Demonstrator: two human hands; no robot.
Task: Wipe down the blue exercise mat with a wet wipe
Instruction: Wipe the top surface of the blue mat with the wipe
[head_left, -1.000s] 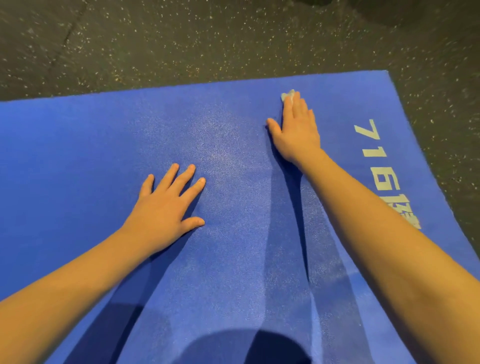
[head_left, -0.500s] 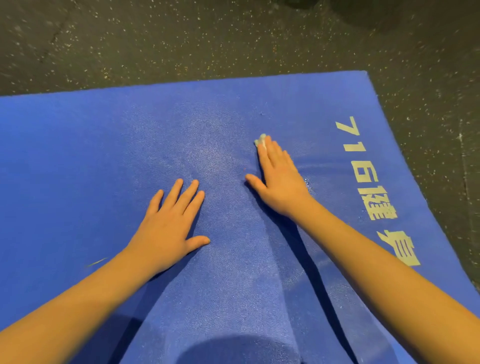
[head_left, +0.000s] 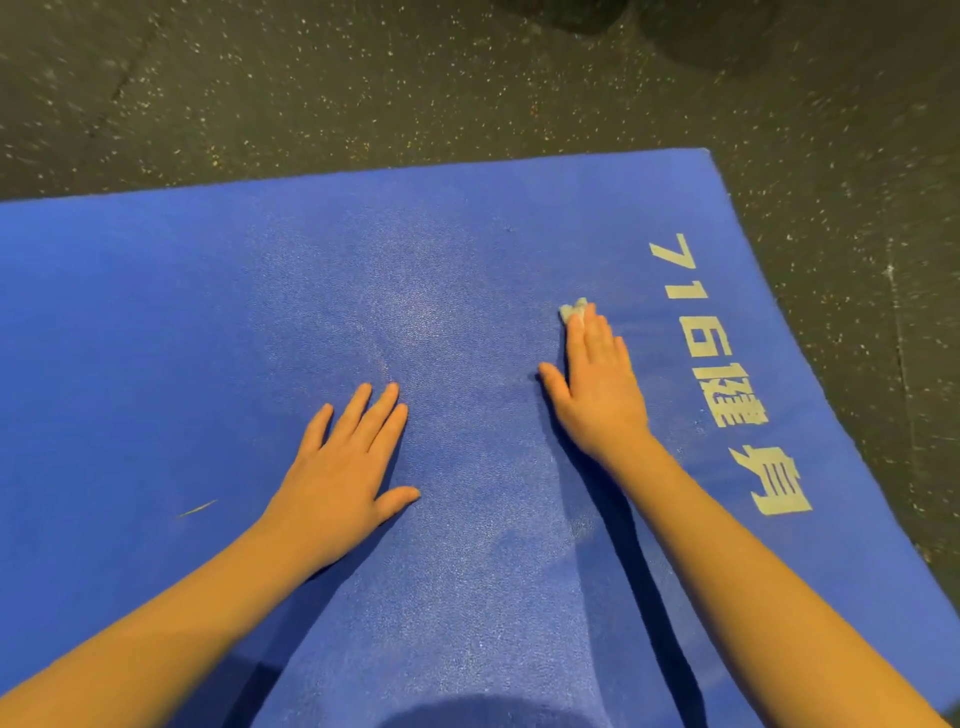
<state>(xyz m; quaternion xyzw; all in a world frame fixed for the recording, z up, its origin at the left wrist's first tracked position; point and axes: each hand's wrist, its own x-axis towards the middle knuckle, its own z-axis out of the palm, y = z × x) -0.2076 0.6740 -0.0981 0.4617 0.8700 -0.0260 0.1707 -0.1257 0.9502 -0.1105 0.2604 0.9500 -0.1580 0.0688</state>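
The blue exercise mat (head_left: 218, 322) lies flat on the floor and fills most of the view, with pale printed characters (head_left: 727, 374) along its right side. My right hand (head_left: 597, 389) lies flat on the mat with straight fingers pressing a small white wet wipe (head_left: 571, 310), which peeks out past the fingertips. My left hand (head_left: 348, 467) rests flat on the mat, fingers spread, holding nothing. A damp sheen shows on the mat between and beyond the hands.
Dark speckled rubber flooring (head_left: 363, 93) surrounds the mat beyond its far edge and right edge. A dark object (head_left: 701, 31) sits at the top right on the floor. A thin pale scratch (head_left: 197, 508) marks the mat at left.
My right hand slid the wipe from the mat's far edge back toward me, then slightly to the right, closer to the printed characters. My left hand has stayed planted.
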